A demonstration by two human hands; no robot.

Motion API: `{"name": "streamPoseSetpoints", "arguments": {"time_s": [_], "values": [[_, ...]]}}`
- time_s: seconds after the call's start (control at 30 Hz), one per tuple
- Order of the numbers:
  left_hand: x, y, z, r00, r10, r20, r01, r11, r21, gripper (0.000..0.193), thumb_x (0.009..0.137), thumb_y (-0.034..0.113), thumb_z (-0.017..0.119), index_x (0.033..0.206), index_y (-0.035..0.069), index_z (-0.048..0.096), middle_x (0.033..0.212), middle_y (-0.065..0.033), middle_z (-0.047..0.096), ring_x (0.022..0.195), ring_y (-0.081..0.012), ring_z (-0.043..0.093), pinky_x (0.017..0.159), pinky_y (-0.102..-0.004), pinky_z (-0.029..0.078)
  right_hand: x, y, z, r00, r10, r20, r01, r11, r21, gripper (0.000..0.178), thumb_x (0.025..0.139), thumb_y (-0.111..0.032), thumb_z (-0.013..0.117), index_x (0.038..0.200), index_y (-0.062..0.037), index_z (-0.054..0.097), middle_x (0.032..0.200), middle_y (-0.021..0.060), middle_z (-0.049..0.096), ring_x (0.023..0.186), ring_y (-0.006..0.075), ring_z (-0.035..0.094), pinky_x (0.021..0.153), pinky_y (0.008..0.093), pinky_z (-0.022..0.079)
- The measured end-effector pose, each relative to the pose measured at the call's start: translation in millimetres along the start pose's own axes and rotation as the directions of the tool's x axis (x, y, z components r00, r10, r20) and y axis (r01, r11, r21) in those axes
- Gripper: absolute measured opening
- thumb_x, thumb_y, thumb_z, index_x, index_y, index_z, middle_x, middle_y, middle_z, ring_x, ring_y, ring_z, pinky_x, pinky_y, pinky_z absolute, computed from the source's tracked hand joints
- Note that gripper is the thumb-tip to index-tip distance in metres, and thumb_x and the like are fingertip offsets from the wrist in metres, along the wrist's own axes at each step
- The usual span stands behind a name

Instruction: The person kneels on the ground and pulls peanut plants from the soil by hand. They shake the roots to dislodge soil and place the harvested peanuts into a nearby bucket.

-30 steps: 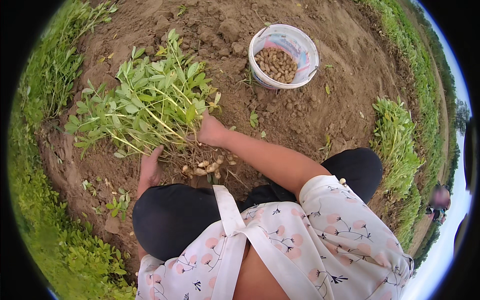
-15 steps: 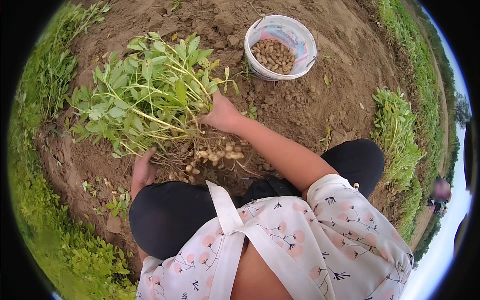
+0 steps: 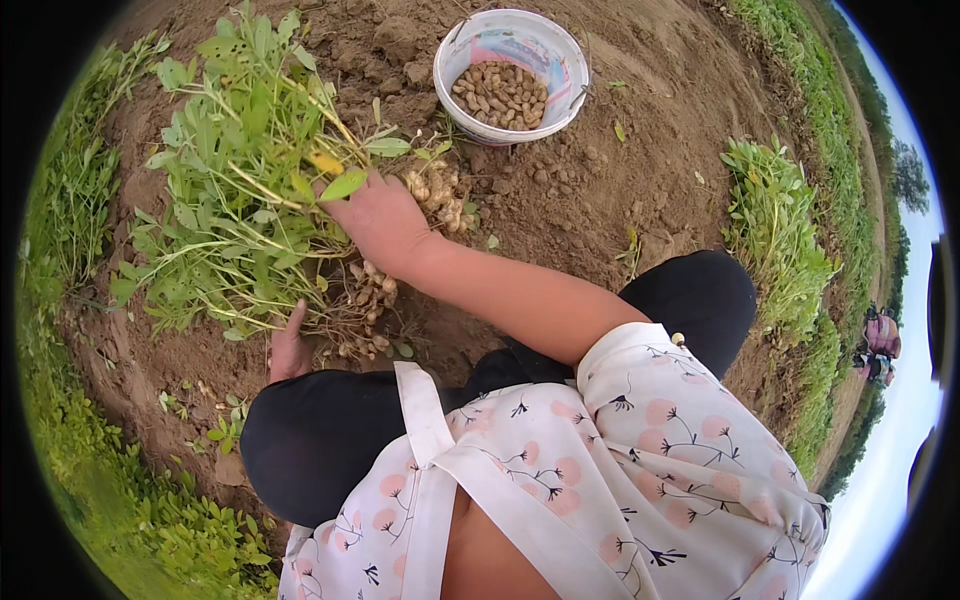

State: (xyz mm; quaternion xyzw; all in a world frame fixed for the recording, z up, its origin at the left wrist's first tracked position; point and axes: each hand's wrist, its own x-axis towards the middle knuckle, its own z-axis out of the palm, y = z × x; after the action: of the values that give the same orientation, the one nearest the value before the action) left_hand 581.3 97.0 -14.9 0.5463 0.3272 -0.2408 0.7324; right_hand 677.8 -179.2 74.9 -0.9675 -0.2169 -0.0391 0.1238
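With right hand (image 3: 378,225), clamped on stems of leafy plants (image 3: 225,170), fingertips partly hidden under foliage. With left hand (image 3: 290,352), placed at the lower edge of the same bunch, thumb raised; impossible to tell if closed, because of being partly covered by dark trousers (image 3: 315,435) and stems.

To notice in texture: smooth oval leaves, pale stiff stems, thin tangled roots, and knobbly tan pods in an upper cluster (image 3: 437,192) and a lower cluster (image 3: 368,295). All around, crumbly brown soil (image 3: 600,220); farther off, round whitish bucket (image 3: 550,55), partly filled with loose peanuts (image 3: 500,95).

Compared with half a second ago: turned more back-upward at right hand, and showing pods also on its far side, toward the bucket; earlier, visible only below it. At left hand, nearly same place.

Relative to right hand: leaves spreading to the left and up, upper cluster just beside the knuckles, lower cluster just below the wrist.
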Motion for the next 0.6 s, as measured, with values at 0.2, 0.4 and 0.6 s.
{"name": "streamPoseSetpoints", "arguments": {"time_s": [0.2, 0.4, 0.6], "values": [[27, -22, -42, 0.995, 0.046, 0.091, -0.033, 0.989, -0.141, 0.072, 0.097, 0.027, 0.07, 0.154, 0.005, 0.031, 0.159, -0.0125, 0.035, 0.146, -0.0374, 0.032, 0.105, -0.0671, 0.038, -34, -25, 37, 0.844, -0.464, 0.268, 0.362, 0.863, 0.353, 0.064, 0.079, -0.01, 0.073, 0.138, -0.0205, 0.054, 0.114, 0.0142, 0.053, 0.109, 0.0336, 0.061, 0.082, 0.0432, 0.057], [-43, 47, 6, 0.93, 0.181, 0.32, -0.157, 0.983, -0.099, 0.056, 0.1, 0.025, 0.065, 0.147, 0.007, 0.041, 0.152, -0.0084, 0.044, 0.138, -0.0281, 0.043, 0.111, -0.0473, 0.036, -16, -17, -31, 0.978, -0.084, 0.191, -0.028, 0.855, 0.518, 0.064, 0.072, -0.012, 0.08, 0.132, -0.0102, 0.057, 0.111, 0.0206, 0.055, 0.107, 0.0374, 0.062, 0.087, 0.0465, 0.054], [-8, 34, 0, 0.99, 0.119, -0.069, -0.108, 0.982, 0.154, 0.068, 0.099, 0.032, 0.068, 0.153, 0.008, 0.036, 0.154, -0.0113, 0.042, 0.139, -0.0301, 0.042, 0.098, -0.0439, 0.049, -21, 33, 28, 0.719, 0.07, 0.691, -0.52, 0.714, 0.468, 0.061, 0.086, -0.022, 0.069, 0.139, 0.0004, 0.051, 0.13, 0.0305, 0.053, 0.117, 0.0412, 0.058, 0.096, 0.0472, 0.049]]}}
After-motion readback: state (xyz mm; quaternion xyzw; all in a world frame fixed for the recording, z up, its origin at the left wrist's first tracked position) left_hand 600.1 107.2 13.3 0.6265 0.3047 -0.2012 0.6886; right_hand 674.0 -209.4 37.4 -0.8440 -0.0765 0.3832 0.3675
